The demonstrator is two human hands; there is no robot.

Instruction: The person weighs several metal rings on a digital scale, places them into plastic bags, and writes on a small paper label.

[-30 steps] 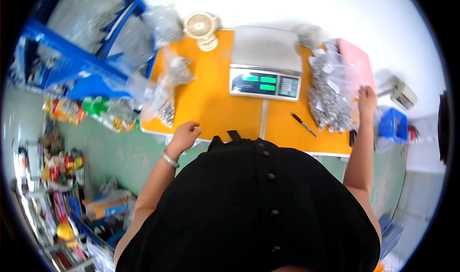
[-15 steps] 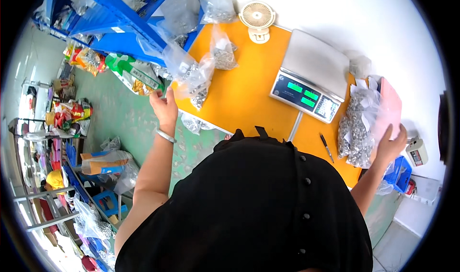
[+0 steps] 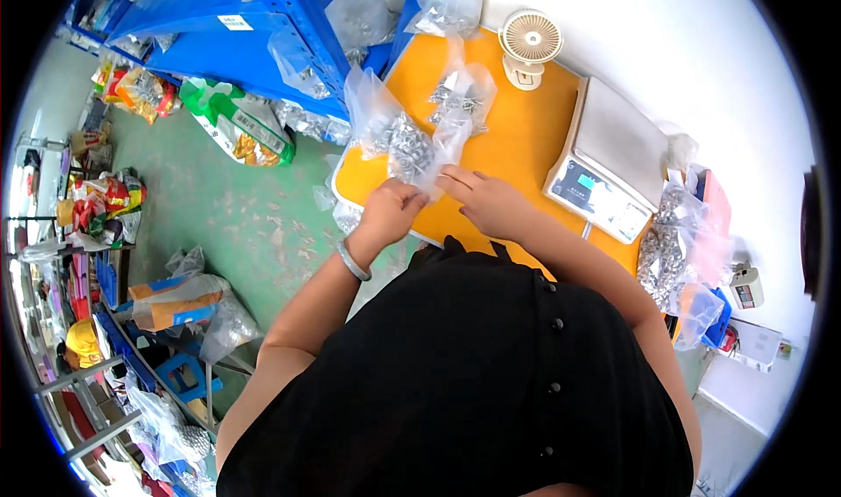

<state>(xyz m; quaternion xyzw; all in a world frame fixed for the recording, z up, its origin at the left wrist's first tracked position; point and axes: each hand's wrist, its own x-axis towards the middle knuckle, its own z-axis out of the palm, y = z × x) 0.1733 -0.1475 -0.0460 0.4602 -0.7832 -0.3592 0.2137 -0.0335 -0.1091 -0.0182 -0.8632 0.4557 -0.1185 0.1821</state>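
Observation:
A clear plastic bag of small silver metal parts [image 3: 410, 151] lies at the near left edge of the orange table. My left hand [image 3: 392, 212], with a bracelet on its wrist, pinches the bag's near edge between thumb and fingers. From the right, my right hand [image 3: 491, 206] reaches across with fingers extended and apart, its fingertips against the bag's near right side. Just beyond lies another clear bag of metal pieces [image 3: 462, 98], touched by neither hand.
A digital scale [image 3: 604, 199] and a small fan [image 3: 530, 46] stand on the orange table [image 3: 517, 138]. At the right is a large bag of metal parts [image 3: 661, 256]. Blue shelving [image 3: 298, 55] rises at the left, with a green-and-white sack [image 3: 236, 125] on the floor below.
My right hand has left the large bag at the right and come over to the bag at the left. My left hand has moved right and taken hold of that bag's edge.

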